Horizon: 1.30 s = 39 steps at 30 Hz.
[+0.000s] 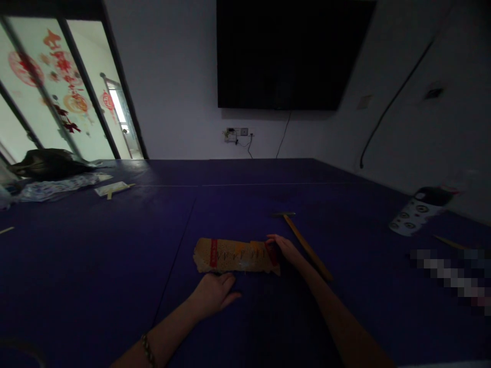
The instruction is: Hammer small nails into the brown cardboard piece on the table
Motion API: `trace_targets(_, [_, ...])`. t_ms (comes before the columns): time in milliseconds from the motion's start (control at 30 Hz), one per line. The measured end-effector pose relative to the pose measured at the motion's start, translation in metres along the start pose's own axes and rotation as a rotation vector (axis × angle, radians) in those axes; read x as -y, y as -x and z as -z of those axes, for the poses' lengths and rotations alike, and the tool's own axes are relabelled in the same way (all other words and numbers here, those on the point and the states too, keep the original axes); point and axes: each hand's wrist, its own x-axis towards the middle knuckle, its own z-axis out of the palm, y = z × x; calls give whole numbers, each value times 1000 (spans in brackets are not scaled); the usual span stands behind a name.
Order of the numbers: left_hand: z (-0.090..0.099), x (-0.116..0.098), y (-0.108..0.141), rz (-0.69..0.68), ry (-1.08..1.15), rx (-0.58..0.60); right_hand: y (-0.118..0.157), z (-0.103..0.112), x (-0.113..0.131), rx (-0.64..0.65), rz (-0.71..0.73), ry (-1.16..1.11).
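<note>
A torn strip of brown cardboard (230, 256) with red bands and a row of dark marks, perhaps nails, lies on the dark blue table (126, 255). My left hand (215, 294) rests at its near edge, fingers apart and holding nothing. At the strip's right end is my right hand (284, 248), its fingers bent over the red band; whether they grip the cardboard is too dark to tell. Just right of that hand lies a hammer (307, 246) with a wooden handle, its head pointing away.
A patterned bottle (416, 212) lies tilted at the right. At the far left are a dark bag (53, 163), plastic wrapping (57, 186) and a small white packet (115, 188). A black screen (291, 56) hangs on the wall behind.
</note>
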Motion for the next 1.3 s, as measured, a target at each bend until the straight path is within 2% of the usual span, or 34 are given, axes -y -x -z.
trace_targets(167, [-1,3,-1,56,32,-26,3,5,3,-33,9,-17])
trace_targets(300, [1,5,0,114,19,-48,5,9,9,-36,-74,21])
trace_targets(433, [3,6,0,220,-4,-68,9,11,16,-10,-129,78])
trace_targets(533, [4,7,0,296,36,-82,11,8,19,-1,-141,9])
trace_targets(633, [4,7,0,349,98,-86,12,4,22,52,-180,-101])
trace_targets(800, [7,6,-3,406,120,-4,14,5,30,153,-308,-145])
trace_targets(1033, [8,10,-4,505,191,-5,22,11,45,446,-385,-231])
trace_targets(1200, [8,8,-2,529,270,17,18,10,42,397,-376,-333])
trace_targets(1300, [9,6,-3,520,320,29,19,10,41,449,-372,-397])
